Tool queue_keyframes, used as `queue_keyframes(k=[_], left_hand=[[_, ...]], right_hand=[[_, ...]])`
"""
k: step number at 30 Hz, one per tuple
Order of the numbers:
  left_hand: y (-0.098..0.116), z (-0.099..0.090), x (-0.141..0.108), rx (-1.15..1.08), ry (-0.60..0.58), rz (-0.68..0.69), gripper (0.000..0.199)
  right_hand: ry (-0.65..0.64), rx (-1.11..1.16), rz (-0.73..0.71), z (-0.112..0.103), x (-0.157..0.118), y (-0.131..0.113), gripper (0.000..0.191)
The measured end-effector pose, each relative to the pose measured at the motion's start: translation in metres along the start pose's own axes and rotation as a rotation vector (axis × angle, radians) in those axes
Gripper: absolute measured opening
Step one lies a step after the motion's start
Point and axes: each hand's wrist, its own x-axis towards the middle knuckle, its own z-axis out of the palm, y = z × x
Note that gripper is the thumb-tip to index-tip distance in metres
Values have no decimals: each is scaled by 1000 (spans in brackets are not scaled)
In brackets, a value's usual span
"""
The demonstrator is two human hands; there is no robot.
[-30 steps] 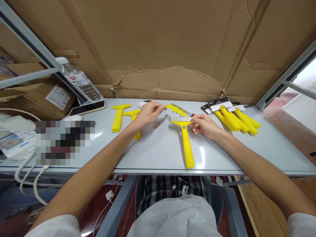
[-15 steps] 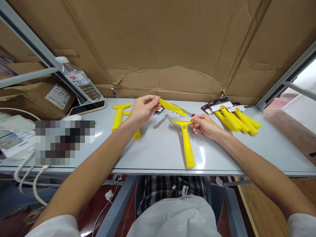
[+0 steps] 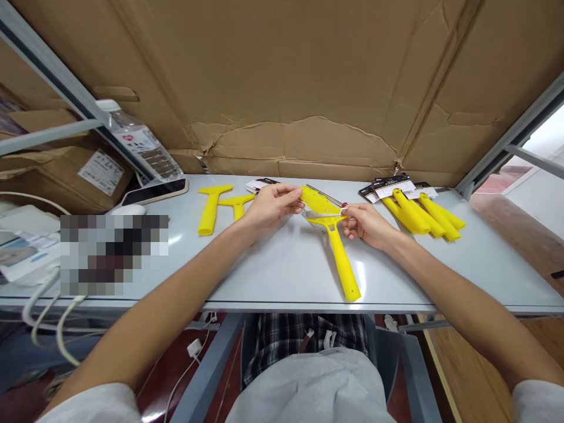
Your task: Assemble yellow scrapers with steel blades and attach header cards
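My left hand (image 3: pixel 282 202) pinches the left end of a flat yellow plastic cover plate (image 3: pixel 319 201). The plate's right end meets the head of a yellow scraper (image 3: pixel 341 252), close above its metal blade. At the right end of that head, my right hand (image 3: pixel 363 222) grips the scraper, whose handle slants down toward the table's front edge. Behind the plate lies a screwdriver (image 3: pixel 324 192), its red handle partly hidden by my right fingers. Two more yellow scraper bodies (image 3: pixel 211 211) rest left of my left hand, one partly covered by my arm.
Several yellow scrapers with black-and-white cards (image 3: pixel 423 217) lie on the right of the table (image 3: pixel 273 276). A phone (image 3: pixel 154 191), a plastic bottle (image 3: pixel 141 144) and white cables (image 3: pixel 39 294) are at the left. Cardboard (image 3: pixel 291 88) stands along the back.
My left hand has brought the yellow plate down and right, onto the scraper's head. The scraper's handle end has swung slightly right. My right hand has stayed nearly in place.
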Motion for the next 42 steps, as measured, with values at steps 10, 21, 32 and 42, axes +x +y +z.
queue_keyframes(k=[10,21,32,42], left_hand=[[4,8,-8,400,65,29,31],[1,2,-5,464,-201,-29,31],[-17,15,-9,275,-246,-96,28],[-21,15,-6,298,-213,-71,23]], right_hand=[[-15,40,-20,-1,0,1,15],[-16,50,-16,1,-1,-1,14],[-34,36,-17,0,0,0,15],[-14,38,-23,0,0,2,17]])
